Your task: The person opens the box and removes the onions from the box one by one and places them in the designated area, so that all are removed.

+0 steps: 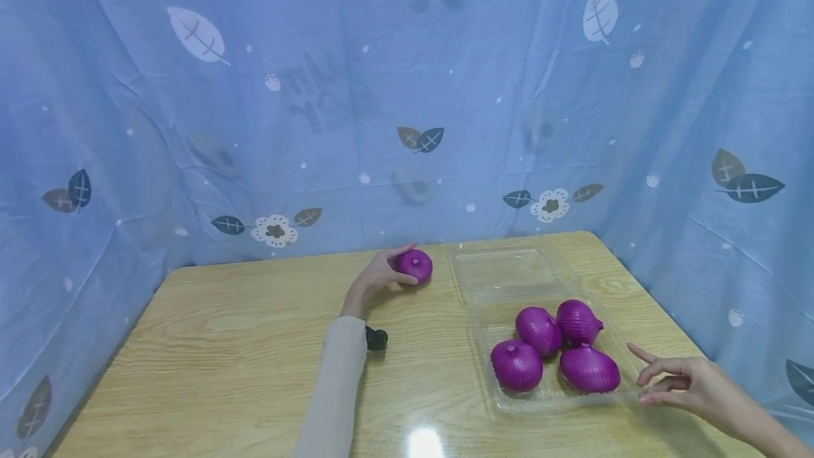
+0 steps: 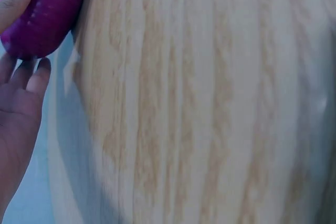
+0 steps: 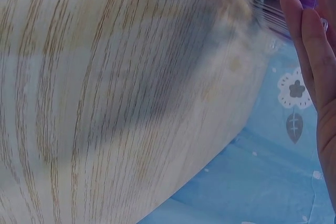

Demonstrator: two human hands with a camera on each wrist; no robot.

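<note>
Nearest the viewer, a bright glare (image 1: 425,444) lies on the wood-grained table (image 1: 222,345), with a pale sleeve (image 1: 333,387) rising to its left. At lower right, the right hand (image 1: 693,384) is poised at the near right corner of a clear plastic tray (image 1: 547,403), its fingers partly extended and loosely spread in the head view; it has hold of no onion, and whether a fingertip touches the rim cannot be told. Within the tray rest four purple onions: in the nearer row, a rounded left onion (image 1: 516,366) and, to its right, a broader onion lying on its side (image 1: 590,369); behind these, a rear left onion (image 1: 538,331) and a rear right onion (image 1: 577,322), the latter with its pointed tip directed rightward. Left of the tray, a small black device (image 1: 376,339) projects from the sleeve at the wrist. Farther off, toward the table's back edge, the left hand (image 1: 378,274) grips a fifth onion (image 1: 416,266), the thumb on the near side and the fingers on the other, parted by the onion's width; this onion is outside the tray, to the left of the clear lid (image 1: 502,271), which lies folded back beyond the tray. Farthest, a blue curtain (image 1: 356,90) printed with leaves and flowers hangs behind the table.
</note>
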